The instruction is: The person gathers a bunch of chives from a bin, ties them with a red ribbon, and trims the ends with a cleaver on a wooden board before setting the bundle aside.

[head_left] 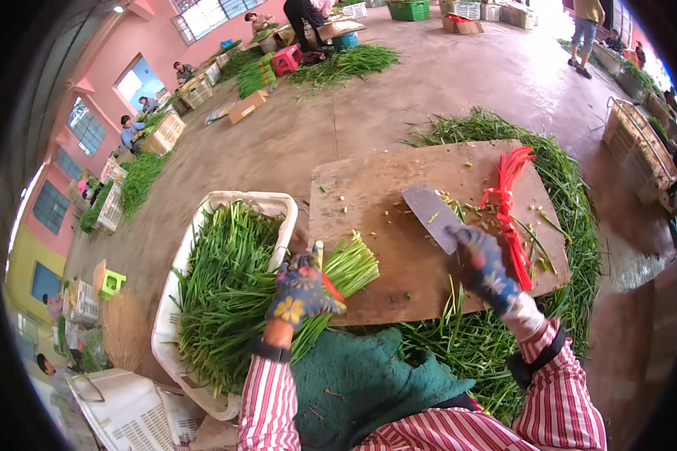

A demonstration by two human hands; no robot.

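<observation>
My left hand (301,289), in a flowered glove, grips a tied bundle of green chives (346,269) at the near left corner of a wooden cutting board (384,188). The bundle's cut pale ends point out over the board. My right hand (483,263), also gloved, holds a cleaver (432,216) whose wide grey blade lies flat over the middle of the board. A bunch of red ties (508,203) lies on the board's right side, with small green trimmings scattered around it.
A white crate (278,204) full of chives stands left of the board. Loose chives (572,195) are heaped behind and right of the board. A second white crate (120,410) sits at lower left. A basket (639,146) stands at right. Other people work by crates along the far walls.
</observation>
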